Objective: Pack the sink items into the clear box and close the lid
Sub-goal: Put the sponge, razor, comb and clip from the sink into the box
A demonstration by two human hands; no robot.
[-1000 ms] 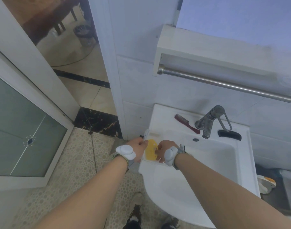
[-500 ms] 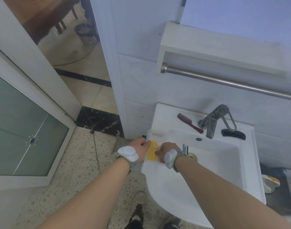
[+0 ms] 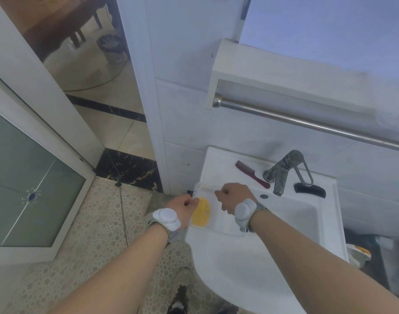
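A clear box [image 3: 219,225] rests on the left rim of the white sink [image 3: 257,264], with a yellow oval item [image 3: 201,211] inside it. My left hand [image 3: 182,208] grips the box's left edge. My right hand [image 3: 233,198] is closed over the box's far right part; I cannot make out what its fingers hold. A dark red comb [image 3: 251,174] lies on the sink's back ledge left of the tap [image 3: 282,173]. A black brush [image 3: 309,190] lies right of the tap.
A metal towel rail [image 3: 307,120] and a white shelf [image 3: 284,71] run above the sink. A white door frame [image 3: 148,91] stands to the left. A glass door [image 3: 24,177] is at far left. My shoes [image 3: 180,291] are on the pebble-tiled floor.
My right hand has shifted right and farther back over the box, uncovering more of the yellow item and the box. My left hand stays at the box's left edge.
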